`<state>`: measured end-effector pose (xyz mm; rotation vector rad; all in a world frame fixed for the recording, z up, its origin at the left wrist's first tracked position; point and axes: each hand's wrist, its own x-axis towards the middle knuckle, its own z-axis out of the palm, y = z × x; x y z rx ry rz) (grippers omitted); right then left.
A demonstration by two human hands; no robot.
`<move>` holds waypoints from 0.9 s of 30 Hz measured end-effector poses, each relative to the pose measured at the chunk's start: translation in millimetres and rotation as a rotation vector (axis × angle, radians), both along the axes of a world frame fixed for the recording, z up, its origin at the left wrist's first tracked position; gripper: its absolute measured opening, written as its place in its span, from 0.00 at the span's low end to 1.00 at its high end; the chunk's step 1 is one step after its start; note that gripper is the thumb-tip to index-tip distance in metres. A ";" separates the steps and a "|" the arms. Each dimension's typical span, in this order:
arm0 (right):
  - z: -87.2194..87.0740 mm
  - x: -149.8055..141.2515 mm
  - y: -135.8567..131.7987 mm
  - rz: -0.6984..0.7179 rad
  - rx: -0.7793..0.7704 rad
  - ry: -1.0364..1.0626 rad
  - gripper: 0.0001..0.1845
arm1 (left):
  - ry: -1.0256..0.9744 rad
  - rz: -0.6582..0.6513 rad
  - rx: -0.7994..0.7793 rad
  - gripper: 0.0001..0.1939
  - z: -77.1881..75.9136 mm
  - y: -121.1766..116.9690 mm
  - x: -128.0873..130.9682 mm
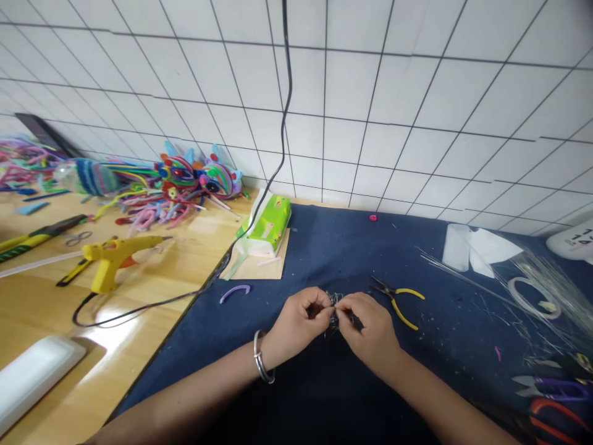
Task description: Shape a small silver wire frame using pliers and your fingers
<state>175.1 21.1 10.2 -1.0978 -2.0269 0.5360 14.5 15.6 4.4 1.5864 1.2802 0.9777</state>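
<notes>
A small tangle of thin metal wire (pixel 332 299) sits at the centre of the dark blue cloth. My left hand (pixel 303 315), with a silver bangle on the wrist, pinches it from the left. From the right, my right hand (pixel 365 321) pinches at the same spot, fingertips almost touching those of the left. The fingers cover much of the tangle, so its full shape is hidden. Just beyond my right hand lie yellow-handled pliers (pixel 399 299), their jaws pointing up and left. A purple curved strip (pixel 235 293) rests to the left of my hands.
On the wooden table at left lie a yellow glue gun (pixel 109 259), its black cord, and colourful pipe cleaners (pixel 152 207). A green tissue pack (pixel 271 222) is near the tiled wall. Loose wires (pixel 551 284), a coil and purple-handled snips (pixel 556 388) are at right.
</notes>
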 end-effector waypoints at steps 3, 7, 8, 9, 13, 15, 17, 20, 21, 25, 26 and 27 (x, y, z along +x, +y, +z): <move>3.6 2.9 1.6 0.040 -0.065 0.010 0.08 | 0.051 -0.034 0.071 0.05 1.7 0.2 -0.8; 3.1 8.7 7.0 0.117 -0.085 -0.021 0.07 | -0.010 -0.103 0.001 0.05 4.0 2.3 -4.2; 2.3 10.0 8.2 0.133 -0.079 -0.025 0.07 | -0.057 -0.124 -0.043 0.06 4.1 2.9 -5.1; 1.4 11.0 9.2 0.146 -0.073 -0.029 0.06 | -0.112 -0.145 -0.087 0.07 4.0 3.5 -5.9; 0.3 11.2 9.5 0.168 -0.078 -0.058 0.05 | -0.346 -0.193 -0.256 0.09 -0.5 4.7 -6.0; 2.0 9.7 8.3 0.149 -0.087 -0.073 0.05 | -0.467 -0.187 -0.346 0.09 -4.0 4.7 -4.4; 4.2 8.1 7.2 0.122 -0.092 -0.080 0.05 | -0.585 -0.180 -0.432 0.10 -6.9 4.7 -2.2; 6.0 7.1 6.5 0.090 -0.098 -0.068 0.06 | -0.687 -0.169 -0.503 0.09 -8.8 4.8 0.4; 5.7 7.1 6.4 0.086 -0.098 -0.063 0.06 | -0.700 -0.164 -0.511 0.09 -9.0 4.8 1.1; 0.7 7.9 5.5 0.082 -0.062 -0.089 0.06 | -0.704 -0.145 -0.494 0.09 -9.5 4.3 3.2; -1.0 8.0 4.9 0.074 -0.036 -0.107 0.06 | -0.700 -0.136 -0.483 0.09 -9.9 4.1 3.7; -2.7 7.9 4.1 0.064 -0.007 -0.127 0.07 | -0.694 -0.125 -0.470 0.09 -10.5 3.8 4.1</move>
